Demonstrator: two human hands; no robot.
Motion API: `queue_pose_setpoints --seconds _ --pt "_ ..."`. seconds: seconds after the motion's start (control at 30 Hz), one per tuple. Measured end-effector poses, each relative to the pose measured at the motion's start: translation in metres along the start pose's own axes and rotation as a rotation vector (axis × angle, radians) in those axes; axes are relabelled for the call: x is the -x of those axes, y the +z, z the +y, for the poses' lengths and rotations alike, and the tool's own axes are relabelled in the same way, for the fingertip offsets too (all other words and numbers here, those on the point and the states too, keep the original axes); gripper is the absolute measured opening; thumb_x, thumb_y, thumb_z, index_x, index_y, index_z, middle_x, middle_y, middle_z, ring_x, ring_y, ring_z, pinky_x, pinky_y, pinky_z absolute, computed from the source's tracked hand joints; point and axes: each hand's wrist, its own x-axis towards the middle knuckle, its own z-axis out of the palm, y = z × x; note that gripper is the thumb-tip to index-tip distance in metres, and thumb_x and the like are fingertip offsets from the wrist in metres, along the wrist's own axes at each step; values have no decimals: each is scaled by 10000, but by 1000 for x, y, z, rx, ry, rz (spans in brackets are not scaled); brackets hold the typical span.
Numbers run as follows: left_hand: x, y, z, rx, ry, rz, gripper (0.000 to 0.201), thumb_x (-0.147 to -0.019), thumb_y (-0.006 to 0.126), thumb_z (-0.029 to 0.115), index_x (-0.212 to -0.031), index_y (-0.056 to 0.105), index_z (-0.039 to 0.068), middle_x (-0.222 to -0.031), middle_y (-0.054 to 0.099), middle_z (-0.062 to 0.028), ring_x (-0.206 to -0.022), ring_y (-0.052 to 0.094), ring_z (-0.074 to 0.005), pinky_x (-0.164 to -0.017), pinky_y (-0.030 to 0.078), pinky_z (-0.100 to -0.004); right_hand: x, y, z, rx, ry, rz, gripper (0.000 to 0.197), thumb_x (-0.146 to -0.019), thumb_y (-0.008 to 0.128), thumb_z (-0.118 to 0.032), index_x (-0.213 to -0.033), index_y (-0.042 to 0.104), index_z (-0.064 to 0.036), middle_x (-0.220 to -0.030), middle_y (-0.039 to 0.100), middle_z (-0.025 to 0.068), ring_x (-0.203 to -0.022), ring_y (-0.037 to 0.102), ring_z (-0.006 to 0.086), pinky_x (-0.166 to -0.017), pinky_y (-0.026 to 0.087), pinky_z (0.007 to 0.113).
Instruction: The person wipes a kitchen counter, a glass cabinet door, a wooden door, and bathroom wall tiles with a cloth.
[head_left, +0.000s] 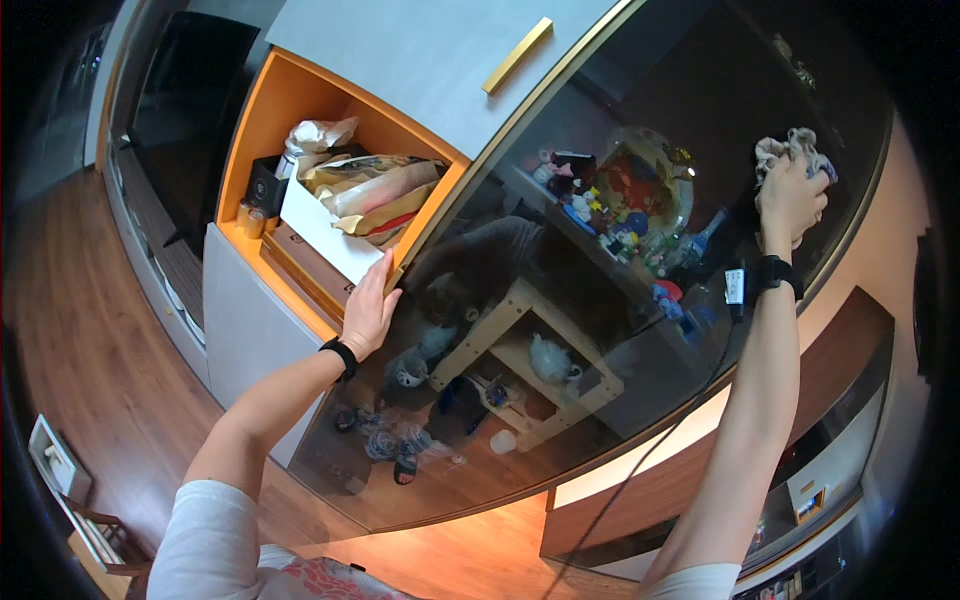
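Note:
My right hand (792, 200) grips a crumpled patterned cloth (800, 143) and holds it against a dark glass cabinet door (690, 75), near its far right edge. My left hand (369, 312) lies with fingers stretched along the frame between that door and an orange open compartment (258, 115). The palm is hidden from me. Behind the glass are small colourful figurines (630, 235), a round decorated plate (645, 180) and a white teapot (550, 358), partly mixed with reflections.
Paper bags (385, 195), a white panel (325, 225) and a small black box (266, 187) fill the compartment. Above it, a grey door carries a gold handle (518, 56). A thin dark cable (640, 468) hangs by my right arm. A wooden floor (95, 300) stretches left.

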Motion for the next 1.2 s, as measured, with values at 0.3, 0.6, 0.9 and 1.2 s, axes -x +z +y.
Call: queue_pose_setpoints --seconds 0.3,0.6,0.9,1.2 --pt "-1 2 -5 -6 32 -8 575 -924 485 167 -1440 256 62 -1405 378 -189 -1263 400 -365 -1046 347 -382 94 -42 -149 -318 -655 149 408 -824 545 -178 -1232 547 -199 -1119 516 85 -996 526 292 -747 483 450" --pt "-5 -5 -5 -96 109 -25 637 -874 580 152 -1422 274 37 -1335 448 -201 -1195 462 -355 -984 411 -382 276 -91 -157 -791 -1230 -147 147 -743 570 -239 -832 639 -145 -1185 527 55 -975 510 225 -699 435 421" --pt "-3 -4 -10 -82 117 43 718 -791 637 62 -1417 285 39 -1281 489 -187 -1139 492 -351 -973 406 -397 38 -46 -24 -219 -508 -10 220 -801 567 -151 -1003 649 -180 -1167 560 79 -1016 566 325 -840 477 442" --pt "-2 -1 -3 -48 107 42 707 -769 649 53 -1390 314 10 -1256 500 -203 -1113 507 -365 -962 412 -411 -67 18 15 23 327 -48 441 -931 397 -375 -1247 516 -92 -1282 380 304 -1115 451 508 -933 389 572"
